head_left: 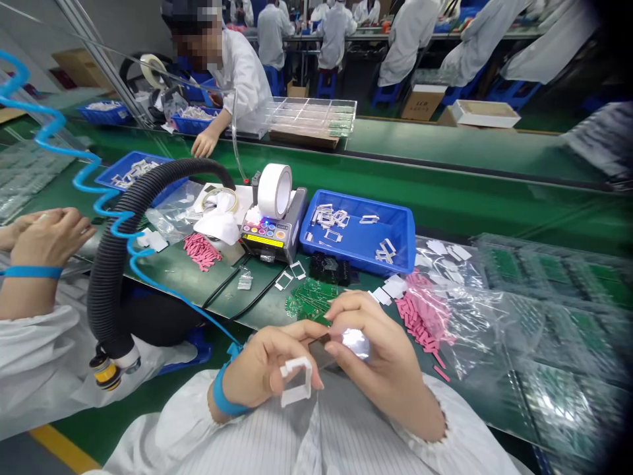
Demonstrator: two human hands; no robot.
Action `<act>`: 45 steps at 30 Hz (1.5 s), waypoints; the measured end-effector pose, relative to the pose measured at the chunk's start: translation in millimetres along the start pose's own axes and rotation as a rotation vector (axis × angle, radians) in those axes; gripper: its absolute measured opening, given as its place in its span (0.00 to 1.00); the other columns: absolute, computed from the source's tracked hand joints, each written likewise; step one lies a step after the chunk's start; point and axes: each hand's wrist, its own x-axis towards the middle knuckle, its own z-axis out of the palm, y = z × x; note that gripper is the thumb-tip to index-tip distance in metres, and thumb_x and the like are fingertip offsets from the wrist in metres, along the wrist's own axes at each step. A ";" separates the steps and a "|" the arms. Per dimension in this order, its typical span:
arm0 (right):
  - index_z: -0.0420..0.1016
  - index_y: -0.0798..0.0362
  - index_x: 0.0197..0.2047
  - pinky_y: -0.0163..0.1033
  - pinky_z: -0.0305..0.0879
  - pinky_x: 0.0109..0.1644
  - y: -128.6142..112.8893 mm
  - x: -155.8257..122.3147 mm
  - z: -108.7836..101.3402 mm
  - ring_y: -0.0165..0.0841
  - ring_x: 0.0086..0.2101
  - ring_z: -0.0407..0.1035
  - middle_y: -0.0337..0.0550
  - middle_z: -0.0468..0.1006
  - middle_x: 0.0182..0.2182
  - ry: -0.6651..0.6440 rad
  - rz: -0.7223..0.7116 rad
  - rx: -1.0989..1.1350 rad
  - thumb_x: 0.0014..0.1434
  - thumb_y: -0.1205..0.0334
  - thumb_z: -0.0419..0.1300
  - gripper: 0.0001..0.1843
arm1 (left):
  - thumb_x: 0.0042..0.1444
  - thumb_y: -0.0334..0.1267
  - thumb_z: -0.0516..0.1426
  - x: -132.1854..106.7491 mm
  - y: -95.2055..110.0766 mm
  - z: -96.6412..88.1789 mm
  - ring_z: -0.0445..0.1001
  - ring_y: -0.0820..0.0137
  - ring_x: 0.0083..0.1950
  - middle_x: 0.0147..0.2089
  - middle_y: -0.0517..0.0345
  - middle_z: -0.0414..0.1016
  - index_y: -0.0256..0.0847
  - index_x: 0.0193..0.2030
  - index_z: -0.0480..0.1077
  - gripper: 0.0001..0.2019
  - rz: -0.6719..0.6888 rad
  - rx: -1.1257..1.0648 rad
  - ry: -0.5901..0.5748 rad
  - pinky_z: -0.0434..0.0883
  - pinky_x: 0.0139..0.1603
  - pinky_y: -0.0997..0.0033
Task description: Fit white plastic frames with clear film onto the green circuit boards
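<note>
Close to my body, my left hand (267, 366) is closed around a small white rectangular frame (297, 389), which hangs from its fingers. A blue band with a coiled cord circles that wrist. My right hand (370, 343) pinches a thin dark flat piece (322, 351), whose left side meets the fingertips of my left hand. Against the right fingers lies something shiny and silvery (355, 343), too bright to name. Just beyond both hands, green circuit boards (311, 300) lie piled on the bench, with two white frames (291, 276) near them.
A blue tray (408, 241) holds white frames. Pink strips (420, 320) and clear plastic bags (475, 336) lie right, beside trays of green boards (554, 270). A tape dispenser (271, 227) stands centre-left, near a black hose (106, 264). Co-workers' hands (49, 241) are left and across.
</note>
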 end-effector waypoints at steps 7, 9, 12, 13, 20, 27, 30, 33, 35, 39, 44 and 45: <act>0.67 0.50 0.34 0.45 0.64 0.41 -3.6 -2.0 -0.5 0.34 0.34 0.67 0.39 0.70 0.30 0.043 -0.069 -0.232 0.58 0.69 0.56 0.05 | 0.42 0.53 0.64 -0.8 1.7 -3.3 0.66 0.54 0.55 0.53 0.44 0.68 0.43 0.37 0.80 0.19 0.103 0.150 -0.075 0.58 0.58 0.55; 0.67 0.50 0.34 0.46 0.63 0.43 -3.3 -3.2 -1.3 0.33 0.34 0.67 0.39 0.70 0.29 0.042 -0.076 -0.244 0.58 0.70 0.56 0.05 | 0.43 0.53 0.63 -1.9 2.5 -3.0 0.66 0.54 0.56 0.53 0.44 0.68 0.43 0.38 0.80 0.19 0.108 0.163 -0.060 0.57 0.59 0.54; 0.67 0.50 0.34 0.46 0.63 0.45 -3.5 -3.9 -1.7 0.33 0.34 0.68 0.38 0.70 0.29 0.048 -0.080 -0.255 0.58 0.69 0.56 0.05 | 0.46 0.54 0.61 -4.3 5.1 -0.7 0.66 0.53 0.57 0.54 0.44 0.67 0.42 0.38 0.80 0.19 0.073 0.205 -0.031 0.56 0.61 0.53; 0.67 0.50 0.34 0.46 0.62 0.45 -3.7 -3.9 -1.4 0.33 0.34 0.68 0.38 0.71 0.29 0.052 -0.082 -0.259 0.58 0.69 0.56 0.05 | 0.46 0.54 0.60 -5.2 5.8 0.3 0.66 0.53 0.57 0.54 0.44 0.67 0.42 0.38 0.80 0.20 0.061 0.216 -0.027 0.56 0.61 0.53; 0.66 0.48 0.33 0.49 0.59 0.48 -3.7 -4.7 1.4 0.33 0.33 0.68 0.38 0.71 0.28 0.069 -0.077 -0.314 0.60 0.68 0.55 0.05 | 0.47 0.54 0.59 -7.8 5.0 1.5 0.65 0.53 0.57 0.55 0.44 0.66 0.44 0.40 0.79 0.19 0.072 0.285 -0.027 0.56 0.61 0.52; 0.67 0.50 0.32 0.47 0.58 0.49 -3.3 -6.5 1.0 0.31 0.32 0.68 0.37 0.71 0.28 0.073 -0.069 -0.296 0.59 0.69 0.56 0.06 | 0.47 0.54 0.59 -8.4 4.6 -1.1 0.66 0.54 0.56 0.55 0.44 0.67 0.43 0.39 0.79 0.20 0.068 0.366 -0.028 0.57 0.61 0.53; 0.66 0.49 0.33 0.48 0.58 0.49 -0.3 -8.5 2.5 0.32 0.32 0.67 0.37 0.71 0.28 0.057 -0.063 -0.298 0.59 0.70 0.55 0.06 | 0.46 0.54 0.59 -7.8 5.1 -0.6 0.65 0.54 0.56 0.53 0.44 0.67 0.43 0.39 0.79 0.20 0.051 0.366 -0.030 0.58 0.59 0.54; 0.65 0.49 0.34 0.48 0.59 0.48 3.8 -10.9 6.0 0.33 0.34 0.65 0.38 0.70 0.30 0.030 -0.048 -0.295 0.60 0.70 0.54 0.06 | 0.46 0.54 0.60 -5.1 1.8 -0.3 0.65 0.54 0.55 0.51 0.45 0.67 0.43 0.38 0.79 0.19 0.031 0.327 -0.017 0.59 0.58 0.55; 0.64 0.49 0.34 0.49 0.60 0.48 4.9 -13.0 7.4 0.35 0.38 0.64 0.41 0.69 0.33 0.018 -0.048 -0.322 0.60 0.71 0.52 0.06 | 0.45 0.55 0.61 -2.1 -3.6 -1.1 0.66 0.56 0.53 0.49 0.46 0.67 0.41 0.35 0.80 0.20 0.010 0.264 0.002 0.60 0.57 0.58; 0.62 0.50 0.35 0.51 0.59 0.50 6.9 -23.1 1.3 0.40 0.48 0.58 0.47 0.66 0.41 -0.051 -0.041 -0.352 0.61 0.69 0.49 0.05 | 0.47 0.58 0.59 5.5 -15.8 -5.7 0.68 0.58 0.52 0.52 0.45 0.68 0.37 0.31 0.78 0.23 -0.099 -0.093 0.148 0.64 0.53 0.61; 0.62 0.51 0.31 0.41 0.63 0.39 45.5 -53.7 -7.3 0.35 0.37 0.63 0.44 0.68 0.34 -0.236 0.137 -0.440 0.62 0.67 0.48 0.08 | 0.48 0.54 0.59 12.4 -16.2 -10.0 0.68 0.59 0.56 0.51 0.47 0.74 0.35 0.28 0.77 0.20 -0.185 -0.512 0.279 0.57 0.63 0.56; 0.63 0.51 0.29 0.40 0.62 0.36 56.3 -59.9 -7.1 0.35 0.34 0.62 0.43 0.68 0.32 -0.254 0.171 -0.508 0.62 0.67 0.49 0.09 | 0.49 0.53 0.60 12.9 -15.0 -9.8 0.68 0.59 0.56 0.50 0.48 0.74 0.35 0.28 0.77 0.20 -0.197 -0.551 0.282 0.56 0.64 0.55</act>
